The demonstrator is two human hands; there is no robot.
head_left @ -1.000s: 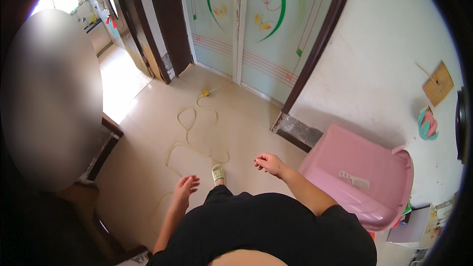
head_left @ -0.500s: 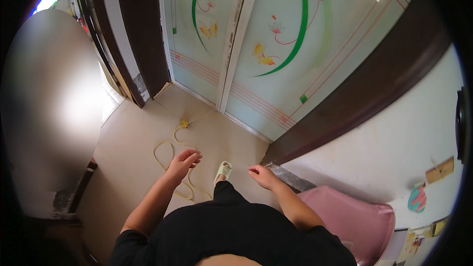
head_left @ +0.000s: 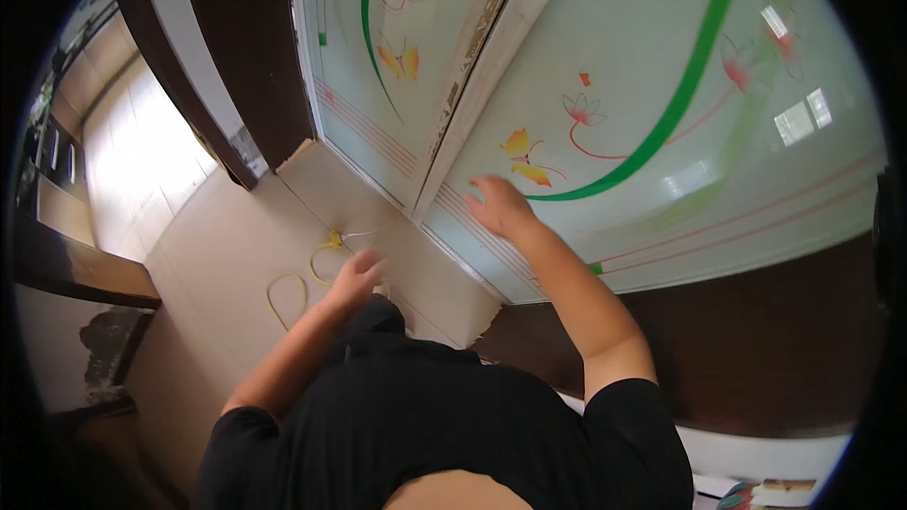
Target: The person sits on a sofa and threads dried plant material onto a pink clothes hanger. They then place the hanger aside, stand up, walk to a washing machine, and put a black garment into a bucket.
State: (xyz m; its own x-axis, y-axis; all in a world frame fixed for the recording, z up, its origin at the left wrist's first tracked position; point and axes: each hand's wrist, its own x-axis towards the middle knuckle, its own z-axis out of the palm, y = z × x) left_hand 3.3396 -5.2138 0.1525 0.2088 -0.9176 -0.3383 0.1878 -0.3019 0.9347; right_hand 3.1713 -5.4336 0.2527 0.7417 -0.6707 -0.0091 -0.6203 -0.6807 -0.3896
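My right hand (head_left: 498, 206) lies open with fingers spread against the pale green sliding glass door (head_left: 661, 123), near its painted yellow butterfly. The door's middle frame (head_left: 470, 66) runs just left of that hand. My left hand (head_left: 357, 274) hangs lower, fingers loosely apart, holding nothing, above the beige tiled floor (head_left: 227, 264). A yellow cord (head_left: 298, 288) lies looped on the floor right beside my left hand, not touching it as far as I can tell.
A dark brown door frame (head_left: 236, 66) stands left of the glass panels, with a bright hallway (head_left: 132, 151) beyond it. A dark wooden piece of furniture (head_left: 76, 269) sits at the far left. Brown wood trim (head_left: 756, 340) borders the door at right.
I have come much closer to the glass door. My right hand rose from beside my body onto the glass. The pink bin at lower right has left the view.
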